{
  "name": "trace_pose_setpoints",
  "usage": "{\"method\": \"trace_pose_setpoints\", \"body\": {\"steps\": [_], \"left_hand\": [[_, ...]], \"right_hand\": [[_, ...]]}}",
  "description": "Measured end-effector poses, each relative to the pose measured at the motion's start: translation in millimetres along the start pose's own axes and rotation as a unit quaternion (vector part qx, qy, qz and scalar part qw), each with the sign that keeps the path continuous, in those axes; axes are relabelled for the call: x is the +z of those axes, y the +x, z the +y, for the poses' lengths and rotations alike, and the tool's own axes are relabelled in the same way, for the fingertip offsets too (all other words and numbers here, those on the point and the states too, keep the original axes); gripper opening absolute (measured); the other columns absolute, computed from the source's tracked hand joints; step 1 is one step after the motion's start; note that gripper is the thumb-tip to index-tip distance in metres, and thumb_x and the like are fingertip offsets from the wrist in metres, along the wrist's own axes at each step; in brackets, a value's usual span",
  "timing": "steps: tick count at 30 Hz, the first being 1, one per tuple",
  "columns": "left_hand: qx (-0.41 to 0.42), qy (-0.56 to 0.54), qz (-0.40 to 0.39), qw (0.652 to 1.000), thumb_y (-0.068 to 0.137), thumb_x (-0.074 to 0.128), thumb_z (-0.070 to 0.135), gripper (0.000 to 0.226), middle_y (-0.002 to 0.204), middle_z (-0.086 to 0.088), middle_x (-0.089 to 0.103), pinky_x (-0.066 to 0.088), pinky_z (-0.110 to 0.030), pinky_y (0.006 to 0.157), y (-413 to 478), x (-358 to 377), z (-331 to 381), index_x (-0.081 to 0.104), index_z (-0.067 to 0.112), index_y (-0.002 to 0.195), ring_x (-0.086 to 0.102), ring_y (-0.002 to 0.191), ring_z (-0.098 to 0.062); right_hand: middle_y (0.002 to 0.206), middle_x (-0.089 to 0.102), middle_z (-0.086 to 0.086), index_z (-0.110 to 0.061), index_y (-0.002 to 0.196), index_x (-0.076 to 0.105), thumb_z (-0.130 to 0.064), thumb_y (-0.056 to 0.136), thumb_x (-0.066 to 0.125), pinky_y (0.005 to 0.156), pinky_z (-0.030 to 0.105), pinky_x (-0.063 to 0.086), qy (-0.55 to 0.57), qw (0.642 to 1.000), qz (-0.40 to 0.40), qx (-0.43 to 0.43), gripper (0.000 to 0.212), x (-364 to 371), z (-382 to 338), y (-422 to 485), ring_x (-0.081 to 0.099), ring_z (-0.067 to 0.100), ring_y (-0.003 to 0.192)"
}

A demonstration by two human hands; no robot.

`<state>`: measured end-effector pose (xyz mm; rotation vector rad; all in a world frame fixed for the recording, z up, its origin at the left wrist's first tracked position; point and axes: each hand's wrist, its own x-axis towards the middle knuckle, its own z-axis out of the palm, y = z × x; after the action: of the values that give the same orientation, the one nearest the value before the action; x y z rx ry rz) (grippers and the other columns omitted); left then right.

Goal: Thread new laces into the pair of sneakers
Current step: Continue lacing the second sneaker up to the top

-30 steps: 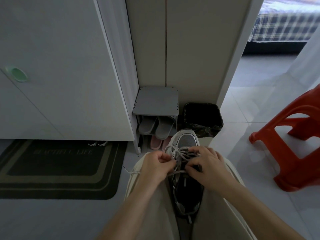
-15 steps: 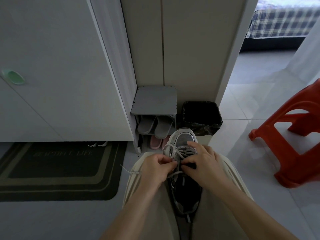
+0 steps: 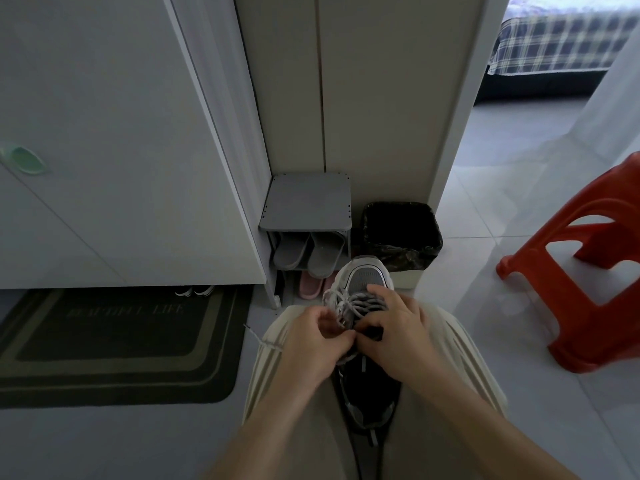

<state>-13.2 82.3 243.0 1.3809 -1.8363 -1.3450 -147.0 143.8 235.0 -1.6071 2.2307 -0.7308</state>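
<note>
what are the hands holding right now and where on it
The left hand pinches the lace close to the eyelets; the right hand grips the sneaker over its laced tongue. Fingertip contact is hidden.

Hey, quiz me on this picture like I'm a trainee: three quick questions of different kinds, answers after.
1. True or false: the sneaker has its toe pointing toward the person.
2. What stands just right of the grey shoe rack in the picture? A) red stool B) black bin C) doormat
3. Fill in: the left hand and the right hand both work at the sneaker's ____.
Key: 1 false, the toe points away; 2 B; 3 laces.
</note>
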Motion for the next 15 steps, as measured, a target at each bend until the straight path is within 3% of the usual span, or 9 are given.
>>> {"method": "trace_pose_setpoints", "body": {"steps": [3, 6, 10, 12, 15], "left_hand": [[0.052, 0.04, 0.052, 0.996, 0.079, 0.074, 0.026, 0.019, 0.081, 0.01, 0.066, 0.051, -0.015, 0.067, -4.1, 0.7, 2.8, 0.062, 0.025, 0.094, 0.062, 0.075, 0.0], [0.044, 0.066, 0.058, 0.995, 0.082, 0.072, 0.025, 0.008, 0.077, 0.012, 0.066, 0.053, -0.02, 0.069, 1.1, 0.3, 0.9, 0.064, 0.027, 0.082, 0.063, 0.074, 0.0], [0.009, 0.042, 0.035, 0.998, 0.081, 0.073, 0.021, 0.018, 0.071, 0.011, 0.064, 0.052, -0.019, 0.065, 2.1, 3.3, -2.8, 0.059, 0.03, 0.073, 0.064, 0.069, -0.007], [0.004, 0.028, 0.016, 0.999, 0.078, 0.075, 0.026, 0.013, 0.074, 0.007, 0.067, 0.054, -0.023, 0.067, 0.5, 4.3, -3.1, 0.063, 0.024, 0.079, 0.064, 0.07, -0.006], [-0.014, 0.02, -0.033, 0.999, 0.062, 0.08, 0.036, 0.037, 0.087, 0.004, 0.066, 0.054, -0.028, 0.076, -2.4, 3.9, -2.2, 0.059, 0.025, 0.091, 0.064, 0.08, -0.009]], "right_hand": [[0.146, 0.036, -0.012, -0.035, 0.082, 0.073, -0.04, 0.075, 0.07, 0.106, 0.036, 0.015, -0.014, 1.0, 0.016, -0.005, 0.009, -1.3, 0.4, -0.9, 0.025, 0.019, 0.131], [0.148, 0.031, -0.014, -0.035, 0.082, 0.071, -0.045, 0.075, 0.068, 0.106, 0.033, 0.009, -0.046, 0.999, 0.003, 0.003, 0.012, -6.6, 3.1, -3.5, 0.021, 0.018, 0.132], [0.148, 0.033, -0.009, -0.037, 0.087, 0.072, -0.046, 0.076, 0.067, 0.109, 0.037, 0.006, -0.07, 0.997, 0.008, -0.021, 0.015, -6.5, 3.9, -4.3, 0.023, 0.021, 0.134], [0.146, 0.039, -0.008, -0.038, 0.085, 0.073, -0.042, 0.077, 0.067, 0.109, 0.038, 0.009, -0.063, 0.997, 0.014, -0.036, 0.011, -3.2, 4.0, -3.1, 0.027, 0.022, 0.132], [0.139, 0.048, -0.008, -0.04, 0.077, 0.073, -0.042, 0.074, 0.066, 0.108, 0.04, 0.014, -0.044, 0.997, 0.05, -0.035, 0.008, -0.6, 7.4, -1.8, 0.033, 0.021, 0.127]]}}
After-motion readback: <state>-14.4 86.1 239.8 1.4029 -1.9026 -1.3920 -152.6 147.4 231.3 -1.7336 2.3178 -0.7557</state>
